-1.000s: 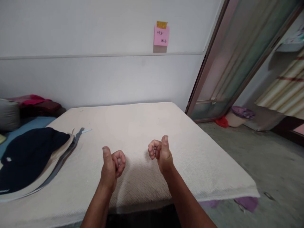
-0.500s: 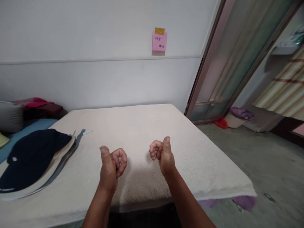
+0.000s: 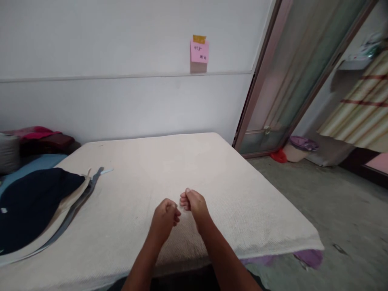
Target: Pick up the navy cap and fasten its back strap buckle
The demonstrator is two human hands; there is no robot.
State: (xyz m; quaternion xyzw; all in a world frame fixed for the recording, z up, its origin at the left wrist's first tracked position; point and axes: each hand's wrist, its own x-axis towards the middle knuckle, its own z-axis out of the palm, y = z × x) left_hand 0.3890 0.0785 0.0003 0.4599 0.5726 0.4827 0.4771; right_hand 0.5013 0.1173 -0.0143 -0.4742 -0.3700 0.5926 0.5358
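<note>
So, closest to the lens: left hand [image 3: 165, 216] and right hand [image 3: 194, 204], just beside each other, fingers curled loosely inward, and I can't see anything held in either. They're over the near part of a cream cover [image 3: 142, 161]; can't tell if the knuckles brush it. Bent wrists and soft fists look more like resting than gripping, imo. Can't say if it's a bed or a desk under there.

Off to the left on the cover, well apart from the hands, is a stack of caps [image 3: 30, 206]: navy on top, beige and grey edges poking out below, strap ends trailing right. Probably nested to save room, and parked sideways so it doesn't block the hands. A purple thing [image 3: 309, 258] pokes out under the right edge.

Further back left, a grey cushion [image 3: 8, 153] and pinkish-red cloth [image 3: 38, 131] are bunched up. On the right, a bin [image 3: 295, 153] and a red bag [image 3: 279, 156] sit by the sliding door [image 3: 257, 97]. Behind it all, the white wall [image 3: 121, 105] with a taped pink note [image 3: 199, 52], maybe hung there to be read.
</note>
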